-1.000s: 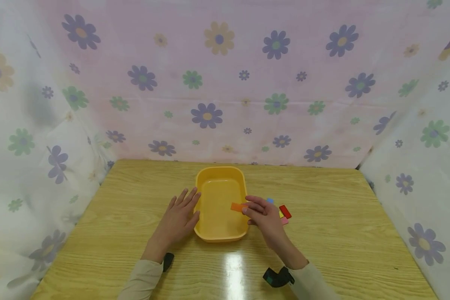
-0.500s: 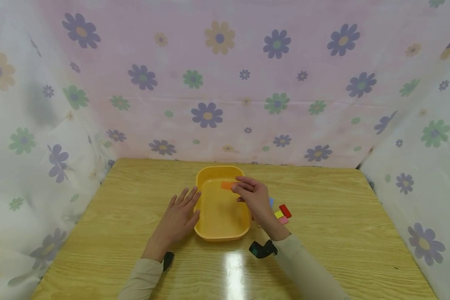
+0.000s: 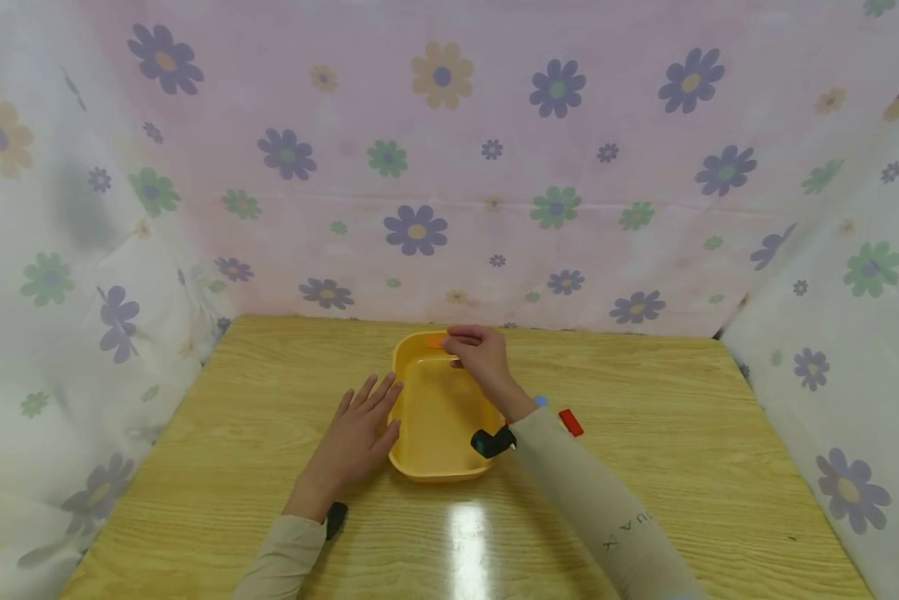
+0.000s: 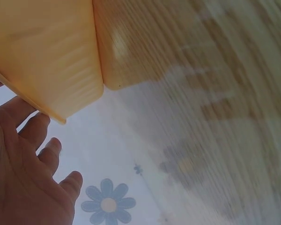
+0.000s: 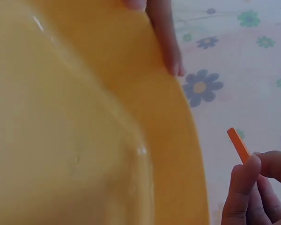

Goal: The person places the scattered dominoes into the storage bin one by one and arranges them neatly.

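Observation:
A deep yellow plastic tub (image 3: 434,425) stands at the middle of the table. My right hand (image 3: 482,358) is over its far right corner, pinching a thin orange block (image 3: 436,342) between thumb and fingers. In the right wrist view the orange block (image 5: 239,146) sticks out past the fingertips, above the tub's rim (image 5: 192,154). Along the tub's left side lies my left hand (image 3: 352,437), fingers extended, fingertips touching the rim. From the left wrist view, its fingers (image 4: 37,129) reach the rim from outside, and the tub's outer wall (image 4: 61,61) shows.
Right of the tub lie a red block (image 3: 571,422) and a blue block (image 3: 541,401), with my right sleeve (image 3: 591,492) partly covering the small group. Flowered cloth (image 3: 449,167) hangs behind the wooden table (image 3: 269,358) and at both sides.
My right hand has carried the orange block from the tub's right side toward its far edge. The forearm now covers the yellow and pink blocks. My left hand has stayed put.

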Action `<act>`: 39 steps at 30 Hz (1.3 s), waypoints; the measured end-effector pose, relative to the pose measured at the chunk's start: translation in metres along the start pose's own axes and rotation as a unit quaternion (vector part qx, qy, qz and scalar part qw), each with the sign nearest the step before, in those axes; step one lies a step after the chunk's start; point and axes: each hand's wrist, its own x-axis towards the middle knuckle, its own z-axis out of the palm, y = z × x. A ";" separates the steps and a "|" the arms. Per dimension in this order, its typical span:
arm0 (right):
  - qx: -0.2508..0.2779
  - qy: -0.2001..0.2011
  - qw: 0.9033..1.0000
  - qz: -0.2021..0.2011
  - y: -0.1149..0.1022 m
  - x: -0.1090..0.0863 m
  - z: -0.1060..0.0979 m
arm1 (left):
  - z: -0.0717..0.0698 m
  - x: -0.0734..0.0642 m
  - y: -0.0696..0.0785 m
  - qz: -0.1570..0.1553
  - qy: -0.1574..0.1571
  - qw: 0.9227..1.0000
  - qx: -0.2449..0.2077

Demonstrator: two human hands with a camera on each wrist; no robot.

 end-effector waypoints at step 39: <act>-0.180 0.059 0.975 0.115 0.039 0.023 0.033 | 0.001 0.002 0.002 -0.001 -0.004 1.000 0.010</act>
